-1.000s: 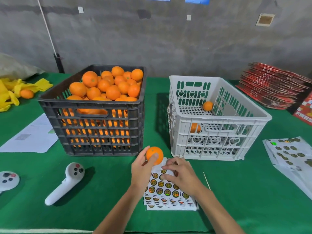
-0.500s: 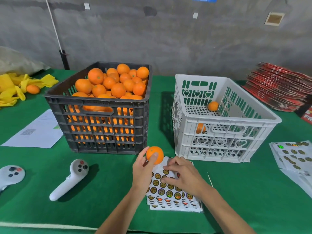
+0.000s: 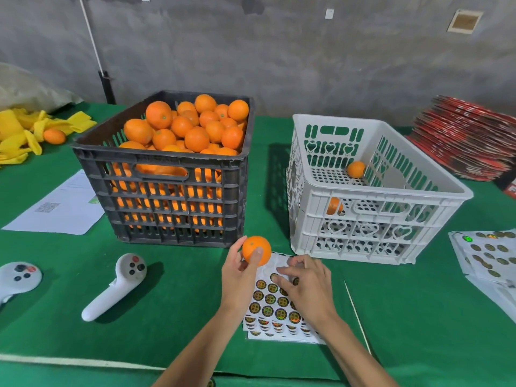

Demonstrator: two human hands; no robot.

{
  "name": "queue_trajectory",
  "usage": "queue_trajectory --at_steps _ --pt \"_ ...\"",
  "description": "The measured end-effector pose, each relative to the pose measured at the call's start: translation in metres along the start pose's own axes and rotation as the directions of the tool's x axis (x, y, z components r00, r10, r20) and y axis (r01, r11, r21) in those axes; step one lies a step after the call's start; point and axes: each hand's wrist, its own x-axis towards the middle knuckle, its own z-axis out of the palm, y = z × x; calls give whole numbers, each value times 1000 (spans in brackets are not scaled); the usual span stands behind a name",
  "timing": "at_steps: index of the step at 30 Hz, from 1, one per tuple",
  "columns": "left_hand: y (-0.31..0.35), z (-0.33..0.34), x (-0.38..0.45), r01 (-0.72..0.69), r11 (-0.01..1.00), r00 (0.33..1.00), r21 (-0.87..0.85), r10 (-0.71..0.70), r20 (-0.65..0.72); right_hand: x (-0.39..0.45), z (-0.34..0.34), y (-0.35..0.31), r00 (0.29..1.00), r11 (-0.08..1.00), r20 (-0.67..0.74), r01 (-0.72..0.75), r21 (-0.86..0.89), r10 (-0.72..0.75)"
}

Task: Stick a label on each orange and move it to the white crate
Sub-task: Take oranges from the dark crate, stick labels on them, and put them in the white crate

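Nearest the camera, two bare forearms are reaching over the green counter. The right hand is lying over a stack of label sheets, its fingers curled down onto the round stickers near the sheet's far edge; whether a label is pinched between them cannot be told. The left hand is holding one orange up just above the far left corner of the sheets, thumb on its front and fingers wrapping behind.

A thin stick is lying on the cloth just right of the sheets. To the left, a white controller is lying on its side, and a second controller is showing at the left edge. More label sheets are spreading at the right edge.

Further back, the black crate is sitting heaped with oranges, and the white crate is standing beside it on the right, apart from it, holding two oranges: one at a far corner, one showing through the near wall. A sheet of paper is lying left of the black crate.

At the back, yellow cloths are surrounding a loose orange, and a red stack of flat cartons is resting at the right.
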Motion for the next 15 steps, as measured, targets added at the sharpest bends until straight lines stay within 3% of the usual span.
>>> queue_trajectory --at_steps 7,15 --pt "-1 -1 0 -11 1000 1000 9 11 -8 1 4 -7 999 1000 17 29 -9 -29" --pt "-3 -3 -3 6 999 999 -53 -8 -39 8 -3 -12 986 994 160 -66 83 52"
